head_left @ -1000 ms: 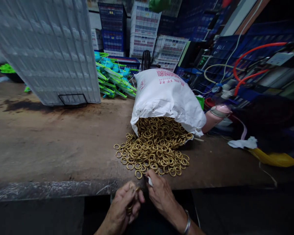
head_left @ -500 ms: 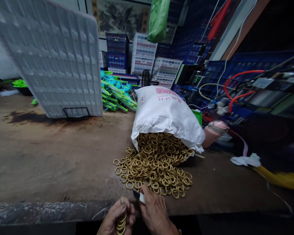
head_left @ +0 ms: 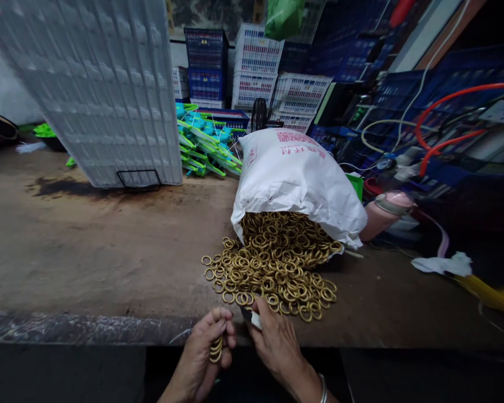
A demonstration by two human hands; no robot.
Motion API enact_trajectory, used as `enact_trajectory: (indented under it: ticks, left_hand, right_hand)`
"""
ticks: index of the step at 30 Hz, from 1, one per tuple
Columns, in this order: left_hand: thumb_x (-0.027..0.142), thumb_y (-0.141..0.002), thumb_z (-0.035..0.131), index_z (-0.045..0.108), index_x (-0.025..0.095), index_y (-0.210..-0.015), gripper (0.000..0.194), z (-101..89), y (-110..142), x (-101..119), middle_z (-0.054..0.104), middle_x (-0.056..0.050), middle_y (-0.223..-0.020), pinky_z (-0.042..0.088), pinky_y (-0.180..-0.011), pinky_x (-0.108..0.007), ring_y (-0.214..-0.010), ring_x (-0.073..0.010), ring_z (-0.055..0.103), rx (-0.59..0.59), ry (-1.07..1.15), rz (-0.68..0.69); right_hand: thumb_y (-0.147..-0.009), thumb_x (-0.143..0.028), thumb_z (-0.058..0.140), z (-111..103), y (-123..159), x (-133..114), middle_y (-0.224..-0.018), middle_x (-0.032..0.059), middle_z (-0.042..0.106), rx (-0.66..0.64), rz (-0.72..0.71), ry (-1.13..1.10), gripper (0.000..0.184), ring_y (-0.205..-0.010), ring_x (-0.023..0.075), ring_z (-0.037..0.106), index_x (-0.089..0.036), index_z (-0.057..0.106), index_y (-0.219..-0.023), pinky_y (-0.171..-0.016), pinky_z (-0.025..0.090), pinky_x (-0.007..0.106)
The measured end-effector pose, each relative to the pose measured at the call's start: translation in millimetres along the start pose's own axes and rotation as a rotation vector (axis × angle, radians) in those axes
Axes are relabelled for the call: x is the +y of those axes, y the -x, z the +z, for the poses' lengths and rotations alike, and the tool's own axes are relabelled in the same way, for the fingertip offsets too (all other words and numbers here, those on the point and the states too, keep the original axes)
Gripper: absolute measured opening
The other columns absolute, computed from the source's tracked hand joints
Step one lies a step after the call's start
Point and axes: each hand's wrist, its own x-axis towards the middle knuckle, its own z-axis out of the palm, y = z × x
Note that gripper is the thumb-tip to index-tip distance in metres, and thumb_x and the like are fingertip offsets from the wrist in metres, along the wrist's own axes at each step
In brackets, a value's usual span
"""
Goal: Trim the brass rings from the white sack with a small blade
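Before the sack [head_left: 296, 170], the left hand [head_left: 200, 346] cups rings [head_left: 215, 351] (likely to keep them stacked) while the right hand [head_left: 278, 340] grips a dark-tipped tool [head_left: 255, 320].

We are looking into a dim, cool-toned scene, its light falling softly on the white sack [head_left: 298, 173] near the centre. The bottom and far right are lying in near-black shadow. Toward the edges we are seeing wide-angle stretching, with the yellow material [head_left: 485, 292] at lower right smearing, while the brass rings [head_left: 277, 274] at lower centre are showing crisper outlines.
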Motion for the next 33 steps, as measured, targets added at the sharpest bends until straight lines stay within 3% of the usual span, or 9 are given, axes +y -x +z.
enact_trajectory:
  ticks: [8,12,14,22,25,29,33]
  left_hand:
    - [0.049,-0.072,0.056,0.05,0.018,-0.095,0.039,2.9,-8,-11,0.043,0.008,-0.053,0.029,-0.032,-0.014,-0.038,-0.0051,0.035,0.075,-0.457,0.094]
    - [0.05,-0.073,0.054,0.053,0.018,-0.08,0.033,6.6,-12,-14,0.037,0.009,-0.046,0.024,-0.035,-0.016,-0.035,-0.0047,0.029,0.035,-0.64,0.135]
    - [0.047,-0.073,0.055,0.052,0.018,-0.069,0.03,9.4,-13,-14,0.036,0.008,-0.047,0.025,-0.038,-0.017,-0.039,-0.0053,0.029,0.049,-0.649,0.194]
    - [0.034,-0.074,0.058,0.058,0.017,-0.062,0.021,23.3,-3,-9,0.052,0.001,-0.06,0.037,-0.059,-0.021,-0.059,-0.0122,0.045,0.065,-0.755,0.475]
    - [0.039,-0.074,0.058,0.057,0.017,-0.064,0.025,21.9,-3,-10,0.051,0.001,-0.057,0.036,-0.053,-0.02,-0.054,-0.0105,0.045,0.039,-0.725,0.385]
    - [0.05,-0.075,0.052,0.049,0.019,-0.071,0.031,14.6,-6,-15,0.042,0.007,-0.05,0.021,-0.035,-0.017,-0.035,-0.0045,0.029,-0.022,-0.59,0.046]
    - [0.05,-0.077,0.05,0.047,0.018,-0.072,0.033,10.6,-7,-18,0.043,0.007,-0.052,0.019,-0.033,-0.015,-0.035,-0.0032,0.03,-0.069,-0.536,-0.007]
  right_hand:
    - [-0.072,-0.007,0.038,-17,3,3,-0.068,-0.0015,0.055,-0.067,-0.071,-0.267,0.021,-0.059,0.0134,0.052,-0.022,0.043,-0.085,-0.055,0.033,0.022]
    - [-0.076,-0.013,0.042,-25,3,-1,-0.067,-0.0039,0.049,-0.082,-0.108,-0.445,0.011,-0.059,0.0112,0.046,-0.022,0.042,-0.082,-0.056,0.033,0.02]
    - [-0.079,-0.02,0.043,-27,2,-5,-0.065,-0.005,0.045,-0.101,-0.071,-0.535,0.001,-0.057,0.0105,0.042,-0.022,0.043,-0.079,-0.054,0.033,0.02]
    - [-0.083,-0.045,0.038,-18,-2,-5,-0.054,-0.0067,0.04,-0.228,0.212,-0.894,0.029,-0.05,0.0087,0.037,-0.02,0.044,-0.07,-0.051,0.033,0.02]
    - [-0.083,-0.046,0.038,-12,-2,-1,-0.05,-0.0075,0.039,-0.261,0.278,-0.964,0.03,-0.045,0.008,0.034,-0.02,0.042,-0.068,-0.049,0.032,0.02]
    - [-0.079,-0.04,0.045,-14,-4,-2,-0.057,-0.006,0.039,-0.167,0.225,-0.89,0.025,-0.054,0.0091,0.036,-0.019,0.043,-0.066,-0.054,0.033,0.021]
    - [-0.079,-0.035,0.045,-21,-6,-7,-0.061,-0.0049,0.041,-0.141,0.161,-0.819,0.021,-0.059,0.0103,0.037,-0.019,0.044,-0.065,-0.057,0.033,0.022]
